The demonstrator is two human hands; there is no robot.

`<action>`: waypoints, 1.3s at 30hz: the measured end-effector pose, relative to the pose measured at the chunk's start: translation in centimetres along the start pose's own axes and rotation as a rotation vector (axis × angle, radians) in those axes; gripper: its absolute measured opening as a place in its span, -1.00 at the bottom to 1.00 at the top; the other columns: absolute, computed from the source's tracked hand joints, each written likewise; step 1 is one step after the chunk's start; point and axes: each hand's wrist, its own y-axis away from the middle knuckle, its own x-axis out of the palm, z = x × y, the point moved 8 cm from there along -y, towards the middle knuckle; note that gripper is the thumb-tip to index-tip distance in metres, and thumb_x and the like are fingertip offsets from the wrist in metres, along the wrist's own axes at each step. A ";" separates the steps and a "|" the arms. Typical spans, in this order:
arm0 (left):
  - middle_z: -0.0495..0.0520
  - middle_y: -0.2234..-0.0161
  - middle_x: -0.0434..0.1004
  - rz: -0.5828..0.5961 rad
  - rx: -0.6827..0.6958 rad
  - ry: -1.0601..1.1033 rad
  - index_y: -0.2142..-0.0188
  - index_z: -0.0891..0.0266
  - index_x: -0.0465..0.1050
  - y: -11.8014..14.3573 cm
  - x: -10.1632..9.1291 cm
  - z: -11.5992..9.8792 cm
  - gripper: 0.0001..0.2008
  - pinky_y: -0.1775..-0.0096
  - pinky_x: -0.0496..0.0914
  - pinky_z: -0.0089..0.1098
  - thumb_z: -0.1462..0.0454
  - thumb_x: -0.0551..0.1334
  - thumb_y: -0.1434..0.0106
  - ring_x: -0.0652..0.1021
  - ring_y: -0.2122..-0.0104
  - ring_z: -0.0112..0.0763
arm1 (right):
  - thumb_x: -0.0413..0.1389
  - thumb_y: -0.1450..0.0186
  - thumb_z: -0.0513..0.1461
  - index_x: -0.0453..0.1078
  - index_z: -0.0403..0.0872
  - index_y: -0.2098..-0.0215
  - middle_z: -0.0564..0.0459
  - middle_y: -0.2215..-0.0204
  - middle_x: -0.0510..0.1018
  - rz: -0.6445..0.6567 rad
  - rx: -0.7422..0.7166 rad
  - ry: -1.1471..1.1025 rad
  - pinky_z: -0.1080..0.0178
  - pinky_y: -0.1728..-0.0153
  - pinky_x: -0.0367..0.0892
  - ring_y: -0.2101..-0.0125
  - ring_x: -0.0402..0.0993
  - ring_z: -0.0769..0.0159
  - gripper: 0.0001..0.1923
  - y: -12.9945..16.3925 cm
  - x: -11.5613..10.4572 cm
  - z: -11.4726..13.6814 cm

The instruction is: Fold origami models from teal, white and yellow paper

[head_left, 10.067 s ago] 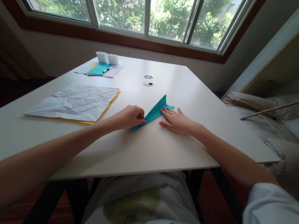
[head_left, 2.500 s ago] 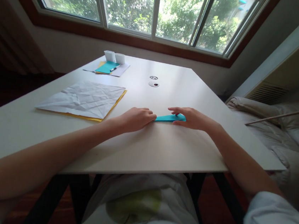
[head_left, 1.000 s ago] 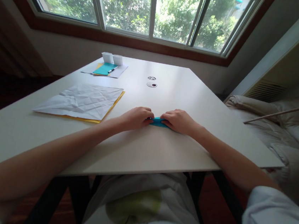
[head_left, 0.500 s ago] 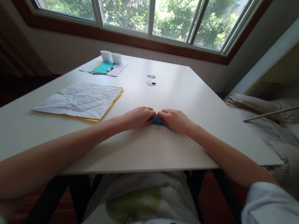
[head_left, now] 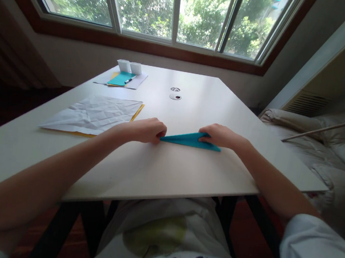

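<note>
A long, narrow piece of folded blue paper [head_left: 184, 138] is stretched between my two hands, low over the white table [head_left: 162, 169]. It tapers to a point on the left and widens to the right. My left hand [head_left: 150, 130] is closed on the pointed end. At the wide end, my right hand [head_left: 219, 134] pinches the paper, thumb in front and fingers behind. The paper's lower right corner sticks out below the right hand.
Crumpled white paper [head_left: 97, 113] on a yellow sheet [head_left: 139, 111] lies to the left. Farther back are blue paper [head_left: 120, 78], a pen [head_left: 130, 78], and two small white containers [head_left: 124, 65]. Round black-and-white discs [head_left: 175, 97] lie mid-table. A window stands behind.
My hands, close together before, have moved apart. The left went left and the right went right. Most of the blue paper now shows, where only a small strip did.
</note>
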 end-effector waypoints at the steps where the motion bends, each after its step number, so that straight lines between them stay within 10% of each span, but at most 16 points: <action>1: -0.02 0.52 0.40 0.014 -0.010 0.002 0.49 0.21 0.39 0.1 0.0 0.1 -0.88 0.52 0.15 -0.48 0.39 0.12 0.06 0.36 0.53 -0.44 | 0.03 -0.24 -0.09 0.40 -0.04 0.29 0.01 0.38 0.51 0.015 0.012 -0.019 0.34 0.51 0.07 0.42 0.36 0.32 -0.78 0.0 0.0 -0.4; 39: 0.00 0.49 0.50 0.062 -0.126 0.132 0.51 0.21 0.43 1.5 -0.6 4.4 -0.88 0.50 0.23 -0.50 0.30 0.12 0.06 0.43 0.51 -0.42 | 0.08 -0.16 -0.08 0.39 -0.07 0.43 0.09 0.54 0.44 -0.027 -0.028 -0.168 0.36 0.52 0.12 0.54 0.28 0.39 -0.78 -0.1 -0.1 -3.9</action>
